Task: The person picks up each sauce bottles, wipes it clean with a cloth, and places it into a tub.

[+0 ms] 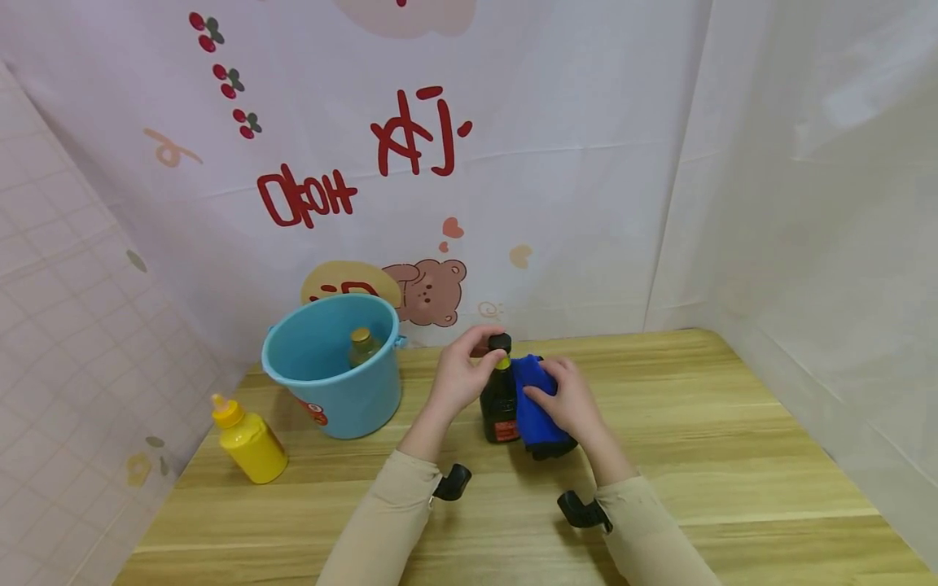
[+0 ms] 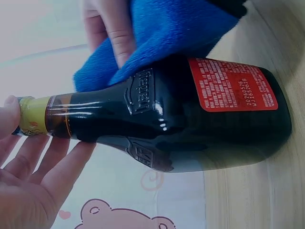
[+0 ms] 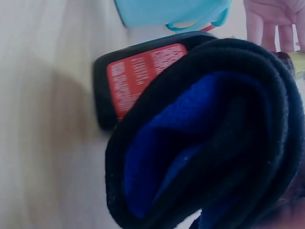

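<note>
A dark glass sauce bottle [image 1: 497, 404] with a black cap, yellow neck band and red label stands upright on the wooden table. My left hand [image 1: 462, 376] holds it at the top, the thumb by the cap and the fingers around the neck [image 2: 59, 114]. Against the bottle's right side, my right hand [image 1: 573, 400] grips a folded blue cloth [image 1: 533, 411] with black edging. The left wrist view shows the cloth touching the bottle's shoulder [image 2: 138, 95]. Folds of the cloth [image 3: 186, 143] hide part of the bottle and most of the right hand in the right wrist view.
On the left stands a light blue bucket [image 1: 359, 395] with a gold-capped bottle [image 1: 362, 346] inside. A yellow squeeze bottle [image 1: 254, 447] stands in front of the bucket, to its left. Behind the wooden table [image 1: 733, 456] hangs a printed white curtain [image 1: 586, 203].
</note>
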The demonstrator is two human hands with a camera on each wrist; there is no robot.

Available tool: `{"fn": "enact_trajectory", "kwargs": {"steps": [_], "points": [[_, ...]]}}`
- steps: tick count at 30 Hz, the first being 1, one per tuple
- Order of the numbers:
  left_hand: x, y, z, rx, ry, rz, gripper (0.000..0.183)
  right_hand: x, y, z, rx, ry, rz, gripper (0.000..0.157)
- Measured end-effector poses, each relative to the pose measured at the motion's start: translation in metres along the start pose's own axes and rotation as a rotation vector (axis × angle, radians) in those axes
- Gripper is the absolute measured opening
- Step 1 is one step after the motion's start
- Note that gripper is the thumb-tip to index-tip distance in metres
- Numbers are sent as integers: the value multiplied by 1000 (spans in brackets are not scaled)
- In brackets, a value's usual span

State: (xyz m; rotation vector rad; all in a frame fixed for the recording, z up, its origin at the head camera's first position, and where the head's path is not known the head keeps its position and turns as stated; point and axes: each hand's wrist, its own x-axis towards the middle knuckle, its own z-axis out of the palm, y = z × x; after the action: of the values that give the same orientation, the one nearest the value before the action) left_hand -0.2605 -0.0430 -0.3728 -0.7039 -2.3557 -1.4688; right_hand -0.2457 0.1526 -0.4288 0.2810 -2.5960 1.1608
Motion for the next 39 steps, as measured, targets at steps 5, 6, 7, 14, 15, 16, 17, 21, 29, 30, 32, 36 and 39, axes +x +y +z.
{"fn": "enact_trajectory", "kwargs": {"steps": [5, 6, 7, 14, 15, 16, 17, 21, 29, 30, 32, 36, 39], "points": [[-1, -1, 0, 0, 8, 9, 30, -4, 10, 7, 16, -14, 57, 43], [-1, -1, 0, -1, 10, 12, 30, -4, 11, 8, 16, -17, 66, 43], [-1, -1, 0, -1, 12, 16, 30, -5, 12, 9, 16, -21, 73, 44], [-2, -2, -1, 2, 14, 12, 30, -8, 22, 16, -40, -82, 119, 42], [-2, -1, -1, 1, 13, 11, 30, -8, 23, 17, -55, -98, 128, 42], [-2, -1, -1, 1, 12, 10, 29, -8, 25, 18, -79, -116, 131, 42], [-2, -2, -1, 1, 11, 11, 29, -8, 25, 18, -101, -134, 131, 43], [-1, -2, 0, 1, 10, 29, 29, -7, 26, 19, -196, -180, 112, 44], [-2, -4, 0, 1, 16, 33, 31, -5, 25, 6, -209, -145, 88, 46], [-2, -4, 0, 2, 15, 31, 31, -5, 24, 2, -185, -122, 85, 46], [-2, -4, 0, 4, 13, 30, 31, -4, 19, -7, -123, -55, 52, 46], [-2, -4, 0, 7, 5, 26, 31, 1, -1, -26, -12, 76, -54, 45], [-2, -3, 0, 6, 3, 31, 31, 3, -18, -35, 53, 144, -104, 44]]}}
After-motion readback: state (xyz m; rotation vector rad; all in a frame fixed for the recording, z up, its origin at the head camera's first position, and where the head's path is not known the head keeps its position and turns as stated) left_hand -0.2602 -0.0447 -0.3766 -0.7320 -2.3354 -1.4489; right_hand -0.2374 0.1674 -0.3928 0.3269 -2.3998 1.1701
